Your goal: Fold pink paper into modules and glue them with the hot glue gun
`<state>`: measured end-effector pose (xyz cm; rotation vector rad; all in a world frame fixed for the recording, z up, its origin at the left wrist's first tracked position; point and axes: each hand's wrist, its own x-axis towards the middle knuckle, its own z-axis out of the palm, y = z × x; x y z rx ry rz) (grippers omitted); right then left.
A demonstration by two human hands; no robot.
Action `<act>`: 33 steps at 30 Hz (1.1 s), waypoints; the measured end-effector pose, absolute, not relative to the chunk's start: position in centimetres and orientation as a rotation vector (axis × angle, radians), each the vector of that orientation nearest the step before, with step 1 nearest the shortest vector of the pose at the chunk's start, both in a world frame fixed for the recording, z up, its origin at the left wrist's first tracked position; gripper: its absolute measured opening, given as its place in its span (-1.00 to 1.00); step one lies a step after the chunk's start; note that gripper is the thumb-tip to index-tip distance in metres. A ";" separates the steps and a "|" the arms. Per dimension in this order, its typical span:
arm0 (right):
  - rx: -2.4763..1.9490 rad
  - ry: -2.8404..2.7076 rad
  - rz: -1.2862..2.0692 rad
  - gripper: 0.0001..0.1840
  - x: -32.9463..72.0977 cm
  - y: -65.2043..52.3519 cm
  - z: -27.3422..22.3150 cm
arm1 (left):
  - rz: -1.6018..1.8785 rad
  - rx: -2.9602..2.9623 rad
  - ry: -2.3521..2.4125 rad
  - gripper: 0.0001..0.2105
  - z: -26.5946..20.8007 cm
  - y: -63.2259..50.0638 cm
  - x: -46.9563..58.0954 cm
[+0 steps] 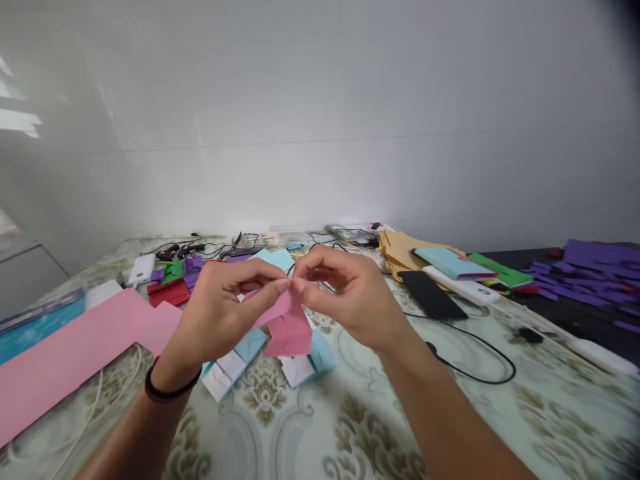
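A piece of folded pink paper (290, 333) hangs between my two hands, above the patterned tablecloth. My left hand (227, 303) pinches its top edge between thumb and index finger. Close beside it, my right hand (345, 293) pinches the same edge, the fingertips of both hands almost meeting. Creases show across the lower part of the paper. Below and behind it lie folded light-blue and white papers, one at the left (230, 370) and one at the right (313, 363), partly covered by the pink piece and my hands.
Long pink paper strips (85, 347) lie at the left. Red paper (167, 291) and purple and green pieces sit behind them. At the right are a black phone (434, 295), a white power bank (463, 287), yellow paper (407, 250), purple strips (585, 280) and a looped black cable (513, 370).
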<state>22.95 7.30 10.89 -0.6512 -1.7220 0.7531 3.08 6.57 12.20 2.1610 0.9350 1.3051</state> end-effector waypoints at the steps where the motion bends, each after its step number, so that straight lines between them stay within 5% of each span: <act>1: -0.659 -1.726 0.754 -0.89 23.2 7.4 10.9 | 1.322 2.152 0.952 -0.86 12.3 6.5 2.9; 33: -0.800 -1.640 0.589 -0.93 23.5 7.1 10.8 | 1.258 1.929 0.917 -0.90 12.3 7.3 2.6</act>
